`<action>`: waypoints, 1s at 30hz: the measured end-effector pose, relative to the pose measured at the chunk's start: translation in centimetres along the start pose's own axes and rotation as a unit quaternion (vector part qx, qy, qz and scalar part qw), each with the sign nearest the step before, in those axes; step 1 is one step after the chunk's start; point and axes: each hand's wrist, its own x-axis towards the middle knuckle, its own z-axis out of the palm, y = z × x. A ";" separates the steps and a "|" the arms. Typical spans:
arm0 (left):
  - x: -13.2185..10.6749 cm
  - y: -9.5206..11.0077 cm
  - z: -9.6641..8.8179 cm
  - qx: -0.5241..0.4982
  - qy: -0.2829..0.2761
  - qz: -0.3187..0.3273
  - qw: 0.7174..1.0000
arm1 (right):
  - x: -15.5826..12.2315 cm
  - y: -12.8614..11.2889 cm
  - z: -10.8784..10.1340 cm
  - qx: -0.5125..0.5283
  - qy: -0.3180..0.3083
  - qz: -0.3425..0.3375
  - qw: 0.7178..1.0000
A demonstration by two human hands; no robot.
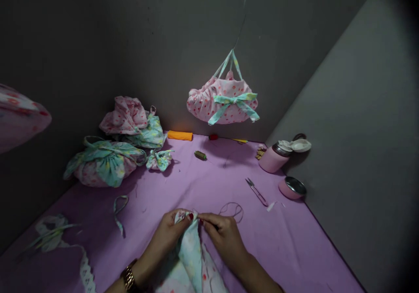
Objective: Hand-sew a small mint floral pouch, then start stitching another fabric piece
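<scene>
My left hand [167, 234] and my right hand [222, 234] meet at the near middle of the purple cloth-covered table [183, 188]. Both pinch the top of a folded piece of pale floral fabric [191, 251] with mint and pink sides, which runs down toward me. The left fingers, with red nails, are closed on the fabric's upper fold. The right fingers pinch beside them, and a loop of thin thread [231, 209] lies just past that hand. A gold watch sits on my left wrist.
A pink floral pouch with a mint bow [223, 101] hangs by a string above the table's back. Finished fabric bundles [108, 164] pile at the left. Thread snips [257, 192], a pink flask [274, 158], its cap [292, 187], an orange roll [180, 135] and a thread spool [200, 155] lie about.
</scene>
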 end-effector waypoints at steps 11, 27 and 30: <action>-0.2 0.1 0.1 0.003 0.002 -0.003 1.000 | 0.2 0.5 0.0 -0.003 -0.010 -0.012 1.000; 0.0 -0.2 -0.4 0.103 -0.041 0.049 0.993 | 0.3 0.7 0.0 0.054 -0.051 0.105 0.992; 0.2 -0.5 -0.5 0.130 -0.029 0.062 0.989 | 0.3 0.9 0.1 0.040 -0.041 0.102 0.993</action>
